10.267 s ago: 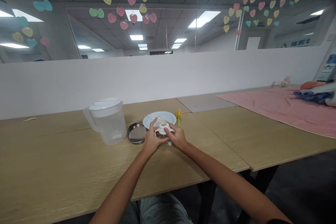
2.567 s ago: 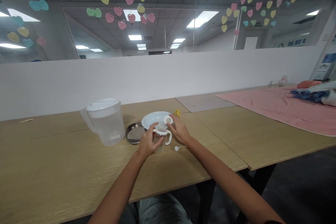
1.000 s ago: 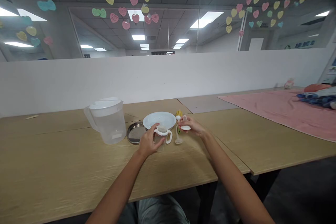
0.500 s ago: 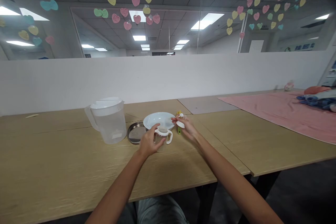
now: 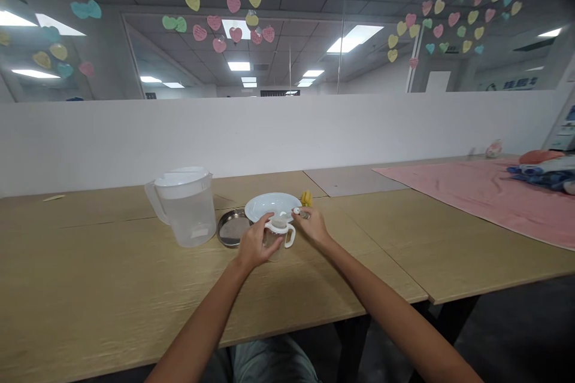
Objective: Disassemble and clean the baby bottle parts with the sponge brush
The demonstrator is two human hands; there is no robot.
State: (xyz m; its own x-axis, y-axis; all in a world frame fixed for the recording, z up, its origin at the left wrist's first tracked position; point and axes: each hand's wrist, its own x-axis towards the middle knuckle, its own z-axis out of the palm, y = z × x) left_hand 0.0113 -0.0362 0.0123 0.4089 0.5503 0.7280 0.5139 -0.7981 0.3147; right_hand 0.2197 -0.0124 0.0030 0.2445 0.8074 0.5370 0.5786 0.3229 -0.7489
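My left hand (image 5: 257, 240) is wrapped round the side of a small clear cup (image 5: 275, 251) with a white rim and a white handle on its right. A whitish piece shows at the cup's mouth; its kind I cannot make out. Just right of the rim, my right hand (image 5: 312, 225) is closed on a small piece with a white round end (image 5: 297, 210), pinched between thumb and fingers. Behind both hands lies a shallow white bowl (image 5: 265, 202). To the left of the cup is a round metal dish (image 5: 230, 230), partly under the bowl's edge.
A large translucent pitcher (image 5: 191, 215) with a white lid stands left of the metal dish. Something yellow (image 5: 306, 197) shows behind my right hand. Pink cloth (image 5: 476, 194) covers the table's right part, with folded fabrics (image 5: 545, 170) on it. A white wall bounds the back.
My right hand has turned and come slightly down and left toward the cup. The white lid-like part in it no longer shows there. My left hand keeps its hold on the cup.
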